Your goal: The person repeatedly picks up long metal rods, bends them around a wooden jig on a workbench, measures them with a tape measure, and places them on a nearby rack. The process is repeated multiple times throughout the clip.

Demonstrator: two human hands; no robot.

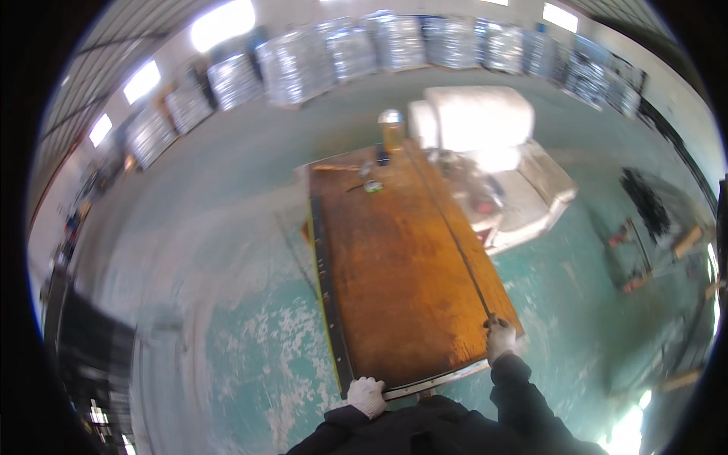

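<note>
My left hand [368, 396], in a pale work glove, is closed at the near left corner of a worn brown wooden table [402, 273]. Its fingers curl over the table's edge. In a matching glove, my right hand [500, 339] grips the near end of a long, thin dark strip [457, 241] by the table's near right corner. That strip runs along the right part of the tabletop to the far end. A dark ruler-like bar with light marks [324, 280] lines the left edge.
At the table's far end are a yellowish bottle [392, 135] and a small green-and-white round item [372, 186]. A pale armchair [523, 178] stands beyond the right edge. Film-wrapped stacks [296, 64] line the far wall. Black material [644, 203] lies on the right floor.
</note>
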